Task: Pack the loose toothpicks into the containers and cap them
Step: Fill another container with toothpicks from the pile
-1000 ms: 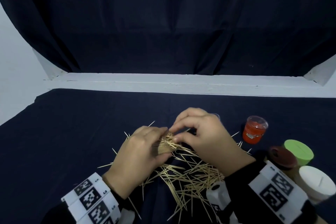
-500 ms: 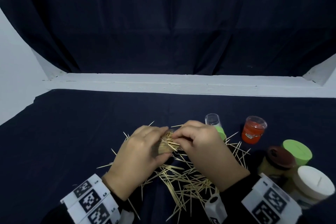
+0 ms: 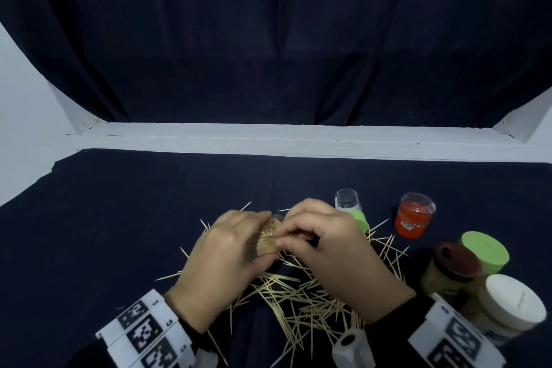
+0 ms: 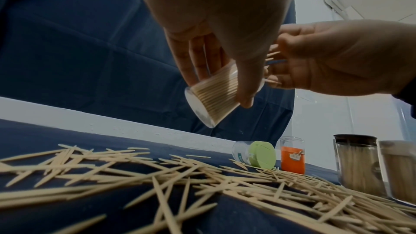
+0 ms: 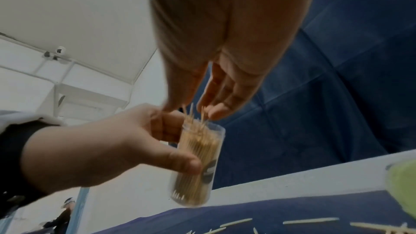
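My left hand grips a clear plastic container packed with toothpicks and holds it tilted above the table. In the left wrist view the left hand wraps the container, thumb along its side. My right hand is at the container's mouth and pinches a few toothpicks that stick out of it. The right wrist view shows this right hand over the container. Loose toothpicks lie scattered on the dark cloth under both hands, also seen as a toothpick pile.
A clear container with a green cap lies on its side behind my right hand. A red container stands to its right. Brown-capped, green-capped and white-capped jars stand at the right edge. A white ledge bounds the back.
My right hand has drawn left and nearer, uncovering the green-capped container behind it, and stays at the held container's mouth. My left hand has kept its grip and barely moved.
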